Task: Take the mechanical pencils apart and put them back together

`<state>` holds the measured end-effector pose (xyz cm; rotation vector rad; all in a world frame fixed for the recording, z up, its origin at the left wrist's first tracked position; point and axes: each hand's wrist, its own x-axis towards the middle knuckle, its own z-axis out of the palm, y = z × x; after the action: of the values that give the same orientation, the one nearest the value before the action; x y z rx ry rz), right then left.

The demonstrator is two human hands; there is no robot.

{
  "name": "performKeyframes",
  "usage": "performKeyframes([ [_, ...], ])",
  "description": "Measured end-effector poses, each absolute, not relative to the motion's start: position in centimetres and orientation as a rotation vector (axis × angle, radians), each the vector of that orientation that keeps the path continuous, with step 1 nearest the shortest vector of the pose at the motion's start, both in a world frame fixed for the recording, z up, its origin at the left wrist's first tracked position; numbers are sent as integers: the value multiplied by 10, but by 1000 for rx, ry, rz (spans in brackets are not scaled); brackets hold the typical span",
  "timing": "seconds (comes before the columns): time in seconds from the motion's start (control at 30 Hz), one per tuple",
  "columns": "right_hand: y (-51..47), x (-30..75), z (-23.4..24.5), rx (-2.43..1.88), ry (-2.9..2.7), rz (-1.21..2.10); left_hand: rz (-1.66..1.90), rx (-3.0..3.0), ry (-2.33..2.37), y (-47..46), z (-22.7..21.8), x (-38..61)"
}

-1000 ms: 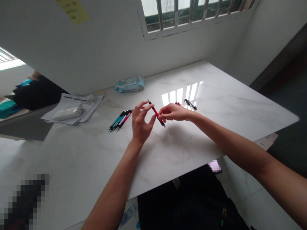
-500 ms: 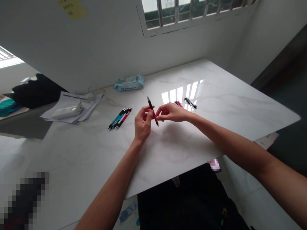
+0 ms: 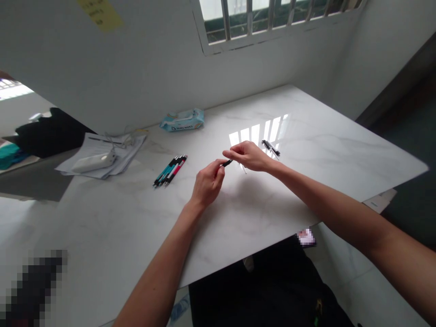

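Note:
My left hand (image 3: 208, 184) is closed around a pen (image 3: 227, 163), of which only a short black section shows; the rest is hidden in the fingers. At the other end of that section, my right hand (image 3: 251, 156) is closed with thumb and fingertips pinched on the pen, back of the hand towards me. A thin white stick (image 3: 243, 168) pokes out below the right hand; whether it is held or lies on the table I cannot tell. Left of my hands, several pens (image 3: 170, 171) in teal, white, red and black lie side by side.
Black and white pen parts (image 3: 271, 148) lie right of my right hand. A blue wipes pack (image 3: 183, 121) stands by the wall. Papers (image 3: 102, 170) with a white device (image 3: 95, 162) and cables lie to the left on the marble-patterned table (image 3: 306, 181).
The pen has turned from steeply tilted to nearly level, and its red part is now out of sight. My left hand has rolled over, and my right hand has closed on the pen's end.

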<state>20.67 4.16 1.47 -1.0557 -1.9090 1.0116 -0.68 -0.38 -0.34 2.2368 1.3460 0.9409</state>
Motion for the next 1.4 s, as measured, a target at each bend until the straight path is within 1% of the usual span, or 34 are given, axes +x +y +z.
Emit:
performKeyframes([
  [0.1, 41, 206, 14, -1087, -1914, 956, 953, 2224, 1361, -3, -6, -8],
  [0.3, 42, 206, 11, -1094, -1932, 949, 1012, 2190, 1393, -2, -10, -9],
  [0.6, 43, 205, 8, -1047, -1899, 886, 987, 2072, 1329, -4, -9, -7],
  [0.9, 49, 207, 5, -808, -1828, 1027, 1039, 1934, 1296, 5, -17, -11],
  [1.1, 50, 205, 3, -746, -1756, 1144, 1029, 1882, 1273, 5, -20, -10],
  [1.4, 51, 205, 6, -730, -1656, 1225, 1006, 1833, 1277, 4, -20, -10],
])
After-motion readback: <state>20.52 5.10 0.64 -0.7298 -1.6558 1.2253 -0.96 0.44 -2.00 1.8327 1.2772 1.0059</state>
